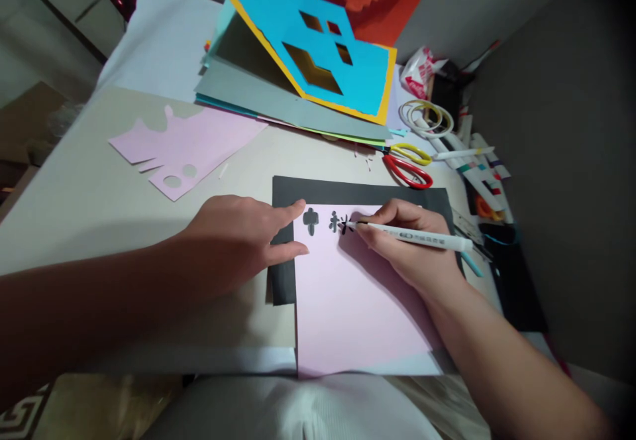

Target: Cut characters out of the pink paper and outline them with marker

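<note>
My right hand grips a white marker pen, its black tip touching a sheet of pale pink paper. Black drawn shapes stand in a row near the sheet's top edge, and the pen tip rests on the rightmost one. My left hand lies at the sheet's left edge, with two fingers spread apart and touching the paper. Under the pink sheet lies a black paper sheet, showing at the top and left.
A stack of coloured paper with a blue sheet cut with windows stands at the back. A cut pink paper piece lies left. Red-handled scissors, yellow-handled scissors, a tape roll and several pens lie right.
</note>
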Tool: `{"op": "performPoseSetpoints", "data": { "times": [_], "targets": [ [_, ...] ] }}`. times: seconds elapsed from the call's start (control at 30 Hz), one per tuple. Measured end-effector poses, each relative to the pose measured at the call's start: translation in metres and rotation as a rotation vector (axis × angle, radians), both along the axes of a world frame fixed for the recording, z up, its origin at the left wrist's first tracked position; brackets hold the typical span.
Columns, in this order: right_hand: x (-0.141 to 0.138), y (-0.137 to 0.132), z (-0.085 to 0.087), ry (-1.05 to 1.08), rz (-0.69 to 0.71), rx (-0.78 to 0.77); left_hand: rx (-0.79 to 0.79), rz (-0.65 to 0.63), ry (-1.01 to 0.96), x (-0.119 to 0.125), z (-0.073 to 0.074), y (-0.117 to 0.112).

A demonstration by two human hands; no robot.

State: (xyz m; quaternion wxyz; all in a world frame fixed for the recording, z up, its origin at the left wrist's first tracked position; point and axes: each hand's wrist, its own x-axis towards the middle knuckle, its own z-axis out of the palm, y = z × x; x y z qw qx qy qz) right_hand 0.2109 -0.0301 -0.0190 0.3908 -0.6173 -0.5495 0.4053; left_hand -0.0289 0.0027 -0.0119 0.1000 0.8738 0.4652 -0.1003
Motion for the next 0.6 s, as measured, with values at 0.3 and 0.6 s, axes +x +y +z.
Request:
{"op": "performPoseSetpoints", "data": {
  "times": [0.3, 0.6],
  "targets": [
    [-0.0025, -0.0011, -0.0003, -0.049, 0.014, 0.034, 0.121, -0.053, -0.037, -0.0036, -0.0091, -0.0014],
    [-0.0041, -0.0002, -0.0022, -0.093, 0.053, 0.035, 0.062, -0.016, -0.015, -0.0019, -0.0056, 0.0001]
  ]
}}
